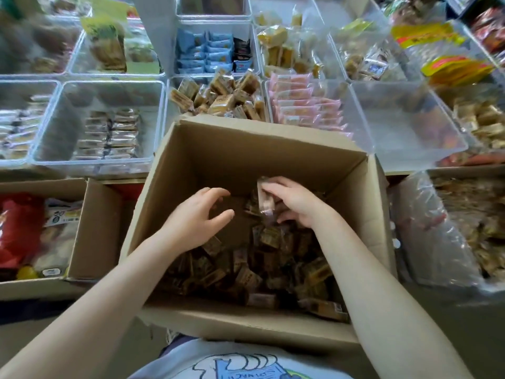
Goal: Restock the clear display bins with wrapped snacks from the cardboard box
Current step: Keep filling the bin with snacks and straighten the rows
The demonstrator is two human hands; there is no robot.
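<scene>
Reaching down from the head view, both bare arms go into an open cardboard box [273, 149] that sits just in front of the person. The left hand [199, 214] hovers over the bare bottom of the box with its fingers [218, 192] loosely curved and spread, holding nothing. The right hand [297, 203] has its fingers curled round a small bunch of wrapped snacks [265, 198], lifted a little above the rest. A heap of brown wrapped snacks [273, 258] fills the near and right part of the box floor, while the far left part of the floor shows bare cardboard.

Beyond the far wall of the box stand rows of clear display bins. The bin of brown snacks [218, 97] lies directly behind the box, touching or almost touching its rim. Just right of it is a bin of pink packets [306, 105], and further right an unfilled clear bin [404, 127]. Behind the brown one sits a bin of blue packets [207, 53]. To the left, a bin [109, 132] holds rows of silver-wrapped bars.

On the left a second carton [90, 228] holds red and white bags. On the right lies a large clear plastic bag [442, 228] of brownish snacks.
</scene>
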